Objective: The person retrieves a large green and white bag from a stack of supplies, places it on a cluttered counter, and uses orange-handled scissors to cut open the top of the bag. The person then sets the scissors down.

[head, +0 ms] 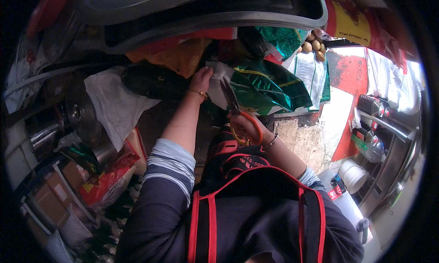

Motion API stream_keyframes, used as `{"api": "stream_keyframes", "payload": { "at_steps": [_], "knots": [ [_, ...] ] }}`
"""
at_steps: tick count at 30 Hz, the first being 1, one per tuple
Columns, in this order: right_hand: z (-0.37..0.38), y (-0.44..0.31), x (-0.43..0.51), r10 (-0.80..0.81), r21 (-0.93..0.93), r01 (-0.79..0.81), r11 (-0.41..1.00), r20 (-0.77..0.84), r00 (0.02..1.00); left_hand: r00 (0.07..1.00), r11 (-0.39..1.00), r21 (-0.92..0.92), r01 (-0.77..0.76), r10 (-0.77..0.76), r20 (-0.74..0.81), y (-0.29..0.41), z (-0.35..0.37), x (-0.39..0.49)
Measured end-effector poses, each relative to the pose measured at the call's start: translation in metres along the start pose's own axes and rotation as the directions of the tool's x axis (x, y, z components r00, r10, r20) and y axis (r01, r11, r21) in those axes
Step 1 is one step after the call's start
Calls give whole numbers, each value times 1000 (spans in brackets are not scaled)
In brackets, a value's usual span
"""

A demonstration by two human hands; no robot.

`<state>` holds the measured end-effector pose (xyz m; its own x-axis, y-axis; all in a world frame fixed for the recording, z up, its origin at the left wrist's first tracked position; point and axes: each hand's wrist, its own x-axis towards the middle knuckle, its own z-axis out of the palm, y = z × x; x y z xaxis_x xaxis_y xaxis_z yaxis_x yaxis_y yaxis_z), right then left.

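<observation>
My left hand [201,79], a bracelet at its wrist, pinches the edge of a whitish piece of plastic [216,72]. This piece seems to belong to the shiny green foil bag [271,83] to its right, though the join is hard to make out. In my right hand [252,124] is a pair of scissors [230,95] with orange handles. Its blades point up and away from me and lie against the whitish plastic. Whether they cut into it I cannot tell.
Above hangs the rim of a large dark tub [219,18]. Potatoes [310,45] lie behind the green bag. A crumpled white bag [113,102] stands left, above a red package [109,187]. Right are a white bucket [353,177], a jerrycan [346,204] and dark bottles [370,105].
</observation>
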<state>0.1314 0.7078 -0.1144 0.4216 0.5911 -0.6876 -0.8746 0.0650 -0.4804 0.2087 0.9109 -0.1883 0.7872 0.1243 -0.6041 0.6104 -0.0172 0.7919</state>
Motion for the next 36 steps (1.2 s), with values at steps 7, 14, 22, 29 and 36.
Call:
{"api": "stream_keyframes", "payload": {
  "at_steps": [7, 14, 22, 29, 36],
  "knots": [
    [4, -6, -1, 88, 45, -86, 995, -34, 996, 998, 998, -11, -54, 54, 13, 6, -2, -9],
    [-1, 44, 33, -455, -410, 337, 848, -234, 859, 996, 990, -128, -64, 56, -67, 1, 6, -10],
    [-9, 38, 34, -687, -779, 278, 562, -253, 682, 997, 948, -314, 56, -69, -31, -5, 6, -9],
    [-15, 38, 4, -625, -781, 357, 512, -55, 778, 999, 994, -92, 54, -54, 2, -4, -12, -15],
    [-2, 42, -23, -529, -761, 240, 602, -155, 835, 996, 995, 42, 86, -85, -40, 13, -15, -13]
  ]
}}
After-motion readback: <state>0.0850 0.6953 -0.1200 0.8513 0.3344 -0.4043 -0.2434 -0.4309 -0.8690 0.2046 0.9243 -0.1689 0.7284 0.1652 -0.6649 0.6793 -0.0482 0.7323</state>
